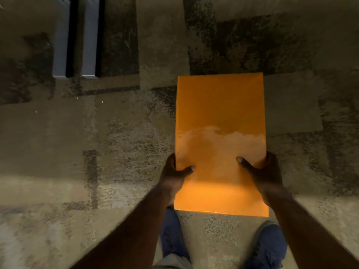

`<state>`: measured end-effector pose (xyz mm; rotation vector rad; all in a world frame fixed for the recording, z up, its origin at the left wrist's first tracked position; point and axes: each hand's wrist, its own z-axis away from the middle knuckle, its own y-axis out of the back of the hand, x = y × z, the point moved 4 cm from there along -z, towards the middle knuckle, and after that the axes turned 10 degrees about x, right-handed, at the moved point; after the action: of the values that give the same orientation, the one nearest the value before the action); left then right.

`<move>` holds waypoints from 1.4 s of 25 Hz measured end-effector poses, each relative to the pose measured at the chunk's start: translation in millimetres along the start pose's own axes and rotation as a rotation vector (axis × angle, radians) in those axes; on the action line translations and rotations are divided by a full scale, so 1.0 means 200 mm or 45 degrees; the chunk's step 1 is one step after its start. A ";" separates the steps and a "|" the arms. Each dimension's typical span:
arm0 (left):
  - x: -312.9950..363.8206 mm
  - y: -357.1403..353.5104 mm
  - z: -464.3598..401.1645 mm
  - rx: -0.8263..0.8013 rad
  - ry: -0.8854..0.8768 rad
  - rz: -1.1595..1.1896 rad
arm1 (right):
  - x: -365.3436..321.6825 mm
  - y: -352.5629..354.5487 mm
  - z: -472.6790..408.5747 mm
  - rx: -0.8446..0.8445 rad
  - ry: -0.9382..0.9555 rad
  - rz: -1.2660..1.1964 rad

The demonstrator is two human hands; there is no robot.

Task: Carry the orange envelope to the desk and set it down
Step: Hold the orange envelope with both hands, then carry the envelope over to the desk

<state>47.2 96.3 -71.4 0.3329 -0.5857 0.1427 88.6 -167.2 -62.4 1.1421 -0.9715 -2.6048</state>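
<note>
Both hands, left hand [175,174] and right hand [261,171], grip the orange envelope [220,117].

orange envelope [220,133], flat, lengthwise, above carpet

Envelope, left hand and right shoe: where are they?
envelope [220,117], head view, middle of its top face.
left hand [175,176], head view, back of the hand.
right shoe [269,247], head view, blue upper.
</note>
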 end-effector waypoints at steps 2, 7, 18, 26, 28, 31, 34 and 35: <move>0.07 0.10 -0.07 0.012 -0.040 -0.015 | -0.11 -0.10 0.00 -0.008 0.042 -0.028; 0.33 0.33 -0.31 0.073 -0.151 -0.019 | -0.41 -0.39 -0.04 -0.041 0.184 -0.080; 0.64 0.54 -0.70 0.195 -0.287 -0.013 | -0.78 -0.79 -0.21 -0.122 0.303 -0.095; 0.65 0.58 -0.76 0.145 -0.296 -0.014 | -0.80 -0.86 -0.20 -0.105 0.343 -0.040; 0.65 0.58 -0.77 0.133 -0.289 -0.003 | -0.80 -0.86 -0.19 -0.118 0.350 -0.020; 0.63 0.58 -0.78 0.107 -0.277 -0.009 | -0.79 -0.87 -0.18 -0.113 0.367 -0.009; 0.62 0.59 -0.79 0.116 -0.258 -0.017 | -0.78 -0.89 -0.18 -0.115 0.366 -0.013; 0.62 0.59 -0.79 0.113 -0.259 -0.019 | -0.78 -0.89 -0.18 -0.126 0.366 -0.015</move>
<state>205.3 267.0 -93.4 0.4414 -0.7790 0.1213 245.8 10.0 -93.4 1.4463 -0.7691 -2.3772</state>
